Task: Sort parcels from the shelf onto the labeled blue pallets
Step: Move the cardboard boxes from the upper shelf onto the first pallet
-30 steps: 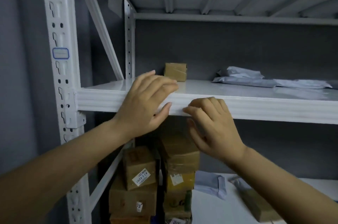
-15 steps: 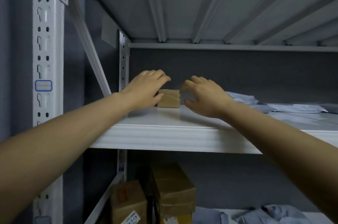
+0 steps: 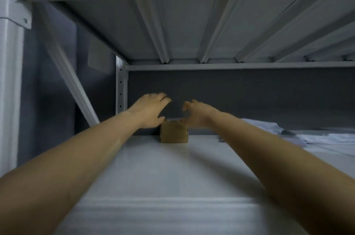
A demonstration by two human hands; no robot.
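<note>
A small brown cardboard box (image 3: 173,134) stands at the back of the white shelf board (image 3: 153,173), against the dark rear wall. Both my arms reach deep into the shelf. My left hand (image 3: 151,110) hovers over the box's upper left corner with fingers spread, thumb near the box top. My right hand (image 3: 197,113) is above the box's upper right corner, fingers loosely spread, thumb close to or touching the top edge. Neither hand grips the box.
Grey plastic mailer bags (image 3: 307,136) lie on the same shelf to the right. The ribbed underside of the upper shelf (image 3: 192,29) hangs low overhead. A white upright (image 3: 121,85) and a diagonal brace (image 3: 67,73) stand at the left.
My hands moved from the shelf's front edge deep inside to the box at the back. The view rose and closed in, so the lower shelf's boxes dropped out of sight.
</note>
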